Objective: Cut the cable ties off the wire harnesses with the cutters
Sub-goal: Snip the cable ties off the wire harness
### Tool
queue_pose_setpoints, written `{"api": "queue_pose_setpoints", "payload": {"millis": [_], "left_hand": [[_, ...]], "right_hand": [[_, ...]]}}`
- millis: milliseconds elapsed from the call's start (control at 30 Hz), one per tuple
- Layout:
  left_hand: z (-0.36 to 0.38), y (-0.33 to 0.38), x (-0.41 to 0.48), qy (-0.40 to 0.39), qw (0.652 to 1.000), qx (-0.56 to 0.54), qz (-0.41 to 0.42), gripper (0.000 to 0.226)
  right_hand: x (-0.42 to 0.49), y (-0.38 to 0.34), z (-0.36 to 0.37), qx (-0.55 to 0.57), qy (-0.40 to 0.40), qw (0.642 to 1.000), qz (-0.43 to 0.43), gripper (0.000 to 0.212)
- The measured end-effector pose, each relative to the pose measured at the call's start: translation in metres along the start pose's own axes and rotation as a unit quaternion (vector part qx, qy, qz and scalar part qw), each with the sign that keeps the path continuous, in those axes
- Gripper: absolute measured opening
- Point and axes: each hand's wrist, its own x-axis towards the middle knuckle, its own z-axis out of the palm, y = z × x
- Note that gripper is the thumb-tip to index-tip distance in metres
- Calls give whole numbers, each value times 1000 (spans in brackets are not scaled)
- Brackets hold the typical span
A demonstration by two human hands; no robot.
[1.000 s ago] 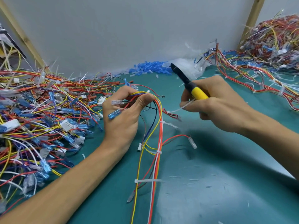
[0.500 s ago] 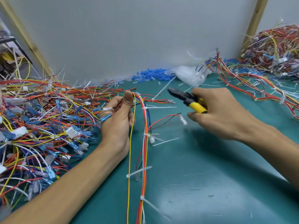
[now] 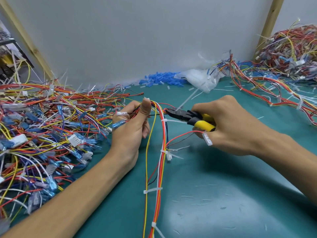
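Wire harness (image 3: 162, 134), a bundle of red, orange, yellow and white leads, runs from your left hand (image 3: 130, 127) down across the green tabletop (image 3: 223, 194) toward you. Your left hand pinches its upper end, thumb upright and pressed against the wires, fingers curled behind them; a blue connector (image 3: 118, 125) sticks out between those fingers. Your right hand (image 3: 228, 124) is wrapped round the yellow handles of the cutters (image 3: 188, 116), whose dark tip sits right against the bundle just beside your left thumb. You cannot tell from here whether the blades are apart.

White cable ties are on the harness: one (image 3: 166, 120) just under the cutters' tip, another (image 3: 164, 151) lower down, a third (image 3: 152, 190) below that.

A big tangle of loose wires (image 3: 42, 126) lies to your left, a second heap (image 3: 291, 54) at the far right. Blue sleeves (image 3: 161, 79) and a clear plastic bag (image 3: 200, 79) lie along the back wall.
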Motion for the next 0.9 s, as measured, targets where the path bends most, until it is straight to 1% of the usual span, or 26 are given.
{"api": "queue_pose_setpoints", "payload": {"millis": [100,133,167,233,267,300,333,367,433,500,567,733,900], "left_hand": [[0,2,1,-8,1000,-9,-12,31],[1,3,1,-17,999,-19,-25,34],[1,3,0,-33,998,-28,-39,47],[1,1,-1,-70,996,-27,-55,88],[2,1,-4,-89,994,-17,-55,101],[3,1,-6,-108,993,-3,-53,105],[4,0,-8,-125,991,13,-48,99],[5,1,-9,-138,989,20,-42,88],[3,2,-10,-144,989,5,-40,70],[0,2,-9,-147,988,-15,-46,59],[-1,2,-9,-158,985,-36,-54,51],[-1,2,-9,-161,982,-73,-59,51],[-4,2,-7,-147,982,-98,-67,52]], "right_hand": [[-1,-1,1,22,-32,999,24,23],[-1,-1,2,26,-36,999,29,25],[-1,-1,2,27,-36,998,33,26],[-1,-1,2,14,-34,999,38,25],[-1,-1,2,1,-34,999,36,23],[-1,-1,0,-16,-34,999,32,20],[-1,0,-1,-31,-33,999,28,18],[-1,0,-2,-44,-33,998,24,17],[0,2,-3,-67,-35,997,13,20],[-1,5,-1,-85,-41,996,3,22],[-1,5,2,-76,-52,996,-1,21],[-1,7,3,-46,-63,997,3,21],[2,5,2,15,-95,994,51,19]]}}
